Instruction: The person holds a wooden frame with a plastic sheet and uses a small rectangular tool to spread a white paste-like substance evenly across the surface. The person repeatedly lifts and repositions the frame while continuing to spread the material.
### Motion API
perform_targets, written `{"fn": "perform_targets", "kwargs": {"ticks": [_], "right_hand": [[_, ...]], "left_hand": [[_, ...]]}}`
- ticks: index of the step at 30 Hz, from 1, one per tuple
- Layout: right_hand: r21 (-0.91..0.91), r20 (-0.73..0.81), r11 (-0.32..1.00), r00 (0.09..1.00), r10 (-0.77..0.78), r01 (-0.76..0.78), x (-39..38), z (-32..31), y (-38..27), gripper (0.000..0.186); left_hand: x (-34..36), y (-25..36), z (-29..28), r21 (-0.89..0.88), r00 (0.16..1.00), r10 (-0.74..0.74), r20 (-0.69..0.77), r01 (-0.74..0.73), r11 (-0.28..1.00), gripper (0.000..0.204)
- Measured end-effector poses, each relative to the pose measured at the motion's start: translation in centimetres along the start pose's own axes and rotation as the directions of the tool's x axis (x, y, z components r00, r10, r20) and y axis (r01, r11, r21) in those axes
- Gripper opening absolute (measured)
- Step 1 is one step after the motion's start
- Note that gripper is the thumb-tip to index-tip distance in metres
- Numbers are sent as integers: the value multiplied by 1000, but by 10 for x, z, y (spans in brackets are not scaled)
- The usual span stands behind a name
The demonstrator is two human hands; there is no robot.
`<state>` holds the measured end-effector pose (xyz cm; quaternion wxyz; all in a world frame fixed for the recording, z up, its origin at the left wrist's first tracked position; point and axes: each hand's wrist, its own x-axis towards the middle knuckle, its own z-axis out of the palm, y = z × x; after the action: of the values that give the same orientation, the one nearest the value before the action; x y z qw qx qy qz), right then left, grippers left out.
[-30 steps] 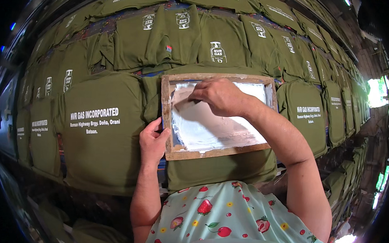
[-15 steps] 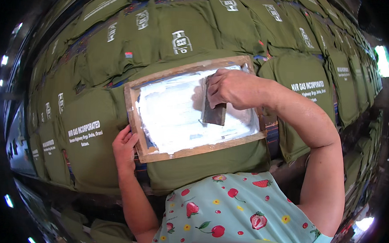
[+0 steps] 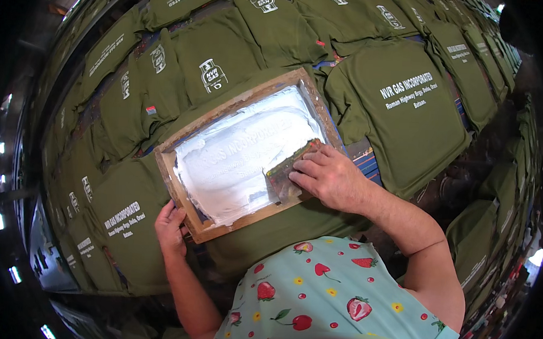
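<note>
A wooden screen printing frame lies tilted over an olive green shirt, its mesh coated with white ink. Faint raised-looking lettering shows through the ink. My right hand grips a dark, ink-stained squeegee, fingers over its far face, and the blade rests on the mesh near the frame's right lower part. At the frame's lower left corner my left hand is closed on the wooden edge; its fingertips are partly hidden by the wood.
Rows of olive green shirts surround the frame, some with white printed lettering, like the printed shirt at right, others with a white cylinder emblem, like the emblem shirt beyond. Patches of a striped, coloured surface show between them.
My right hand has drawn the squeegee toward me and swung its angle, leaving smoother ink with lettering visible. The view has tilted; my left hand stays at the frame's corner.
</note>
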<state>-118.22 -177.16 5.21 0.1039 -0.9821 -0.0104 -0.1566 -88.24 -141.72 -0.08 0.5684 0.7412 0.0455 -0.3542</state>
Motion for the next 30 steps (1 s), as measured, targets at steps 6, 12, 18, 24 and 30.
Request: {"fn": "perform_targets", "kwargs": {"ticks": [6, 12, 18, 24, 30], "right_hand": [[218, 337, 975, 941, -29, -48, 47, -18, -1, 32], [127, 284, 992, 957, -57, 21, 164, 45, -31, 37], [91, 191, 995, 981, 16, -34, 196, 74, -48, 41], [129, 299, 991, 952, -64, 26, 135, 46, -98, 50], [249, 499, 968, 853, -151, 26, 153, 21, -74, 49]], "left_hand": [[3, -7, -4, -50, 997, 47, 60, -44, 998, 59], [10, -16, -1, -184, 990, 88, 110, -67, 981, 58], [12, -25, 3, -218, 978, 183, 97, -158, 963, 59], [10, -25, 4, -197, 974, 200, 109, -176, 965, 57], [13, -29, 3, -186, 969, 223, 109, -200, 962, 58]]}}
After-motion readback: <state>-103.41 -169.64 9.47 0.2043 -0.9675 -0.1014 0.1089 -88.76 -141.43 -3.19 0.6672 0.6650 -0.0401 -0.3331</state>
